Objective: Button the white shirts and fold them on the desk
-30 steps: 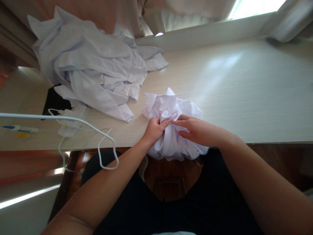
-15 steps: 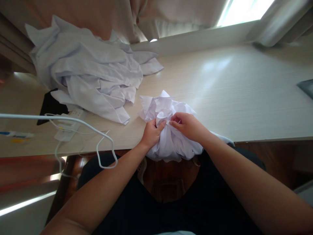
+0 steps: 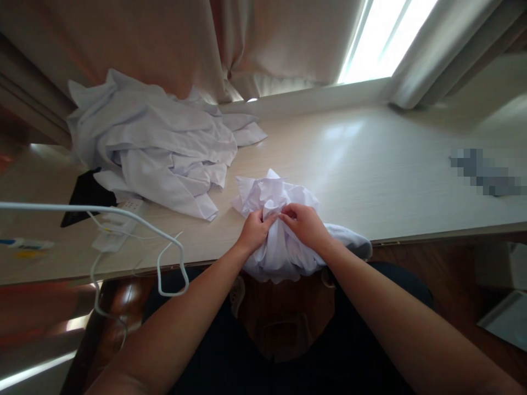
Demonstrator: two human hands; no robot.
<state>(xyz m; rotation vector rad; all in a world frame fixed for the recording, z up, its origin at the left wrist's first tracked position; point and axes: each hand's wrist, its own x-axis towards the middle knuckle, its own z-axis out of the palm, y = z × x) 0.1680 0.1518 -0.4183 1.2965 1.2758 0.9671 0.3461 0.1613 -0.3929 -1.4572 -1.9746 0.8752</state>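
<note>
Both hands, left (image 3: 254,230) and right (image 3: 302,225), pinch the crumpled shirt (image 3: 280,219) at the table (image 3: 391,181) edge, fingers clenched on fabric.

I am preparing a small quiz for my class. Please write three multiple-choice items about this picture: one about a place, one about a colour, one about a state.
1. Where does the crumpled white garment lie?
A. at the near edge of the table, partly hanging over it
B. on the window sill
C. on the floor

2. What colour is the pile of clothes at the far left of the table?
A. black
B. white
C. red

3. What are the two hands doing?
A. both rest flat on the table
B. one holds the cable
C. both pinch the garment

Answers: 1 A, its lower folds hang below the edge. 2 B, the whole pile is white cloth. 3 C, the left hand and the right hand each have a grip on its folds.
</note>
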